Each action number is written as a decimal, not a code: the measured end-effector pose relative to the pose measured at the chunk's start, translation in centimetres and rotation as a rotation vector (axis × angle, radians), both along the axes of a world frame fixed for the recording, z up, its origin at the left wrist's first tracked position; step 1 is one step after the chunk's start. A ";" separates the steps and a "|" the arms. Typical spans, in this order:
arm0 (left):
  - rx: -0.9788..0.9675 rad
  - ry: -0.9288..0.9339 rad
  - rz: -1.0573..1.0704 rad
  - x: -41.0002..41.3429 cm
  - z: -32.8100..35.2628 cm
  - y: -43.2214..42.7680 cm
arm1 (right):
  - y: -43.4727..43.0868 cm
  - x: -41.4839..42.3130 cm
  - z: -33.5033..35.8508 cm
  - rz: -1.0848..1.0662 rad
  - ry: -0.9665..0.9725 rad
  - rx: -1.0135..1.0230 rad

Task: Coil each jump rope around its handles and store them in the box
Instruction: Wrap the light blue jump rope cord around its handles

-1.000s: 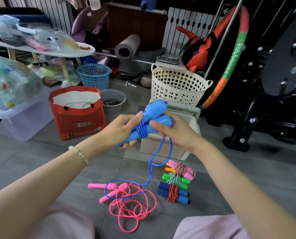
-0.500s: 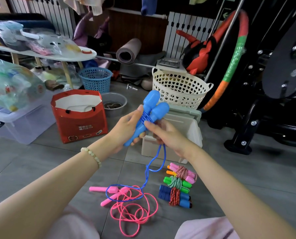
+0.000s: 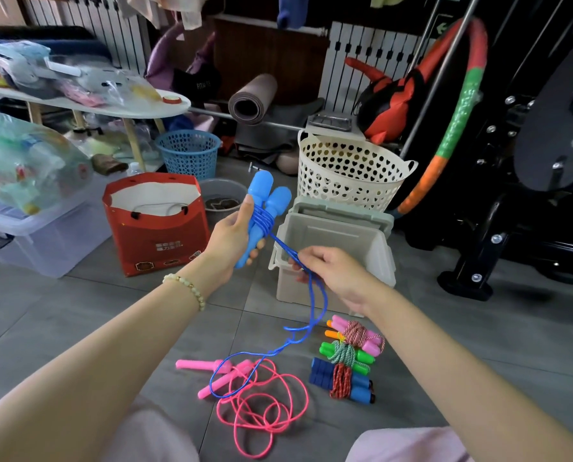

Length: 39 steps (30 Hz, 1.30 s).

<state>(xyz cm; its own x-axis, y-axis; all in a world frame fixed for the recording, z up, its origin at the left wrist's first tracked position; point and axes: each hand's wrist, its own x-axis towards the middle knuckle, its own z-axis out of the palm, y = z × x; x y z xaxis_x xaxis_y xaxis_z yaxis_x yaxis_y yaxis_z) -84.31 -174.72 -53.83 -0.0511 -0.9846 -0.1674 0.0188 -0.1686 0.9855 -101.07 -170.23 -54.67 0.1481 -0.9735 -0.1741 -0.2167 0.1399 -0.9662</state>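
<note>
While your left hand (image 3: 230,238) grips the blue handles (image 3: 261,215) just left of the box (image 3: 336,258), your right hand (image 3: 331,271) pinches their blue rope (image 3: 321,305) before it.

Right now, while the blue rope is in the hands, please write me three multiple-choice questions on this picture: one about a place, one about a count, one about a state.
1. Relative to the coiled ropes, the loose pink rope lies: A) to the right; B) on top; C) to the left in the picture.
2. How many coiled ropes lie on the floor? A) three; B) one; C) five.
3. The blue cord is: A) fully wound; B) partly wound; C) not wound at all.

Key:
1 C, its handles and loops lie left of the bundles.
2 A, one pink-orange, one green and one blue bundle lie there.
3 B, the left hand grips the blue handles, which have some turns on them. The right hand pinches cord that hangs to the floor.
</note>
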 end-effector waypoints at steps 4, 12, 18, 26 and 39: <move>0.000 0.018 0.031 -0.4 0.1 -0.1 | 0.0 -0.2 0.4 -0.061 -0.451 0.254; 0.053 0.070 -0.009 -0.8 0.2 0.0 | -0.5 -0.8 -0.9 -0.079 0.686 -0.498; 0.001 0.127 0.021 -1.0 1.0 -0.1 | -0.2 0.7 -0.4 -0.169 -0.507 0.169; 0.002 0.036 0.063 -0.5 -0.3 -0.4 | 0.6 -0.5 0.1 0.073 0.579 -0.217; -0.208 -0.536 -0.296 -0.7 -1.5 0.3 | 0.9 -0.3 2.4 0.048 0.944 -0.766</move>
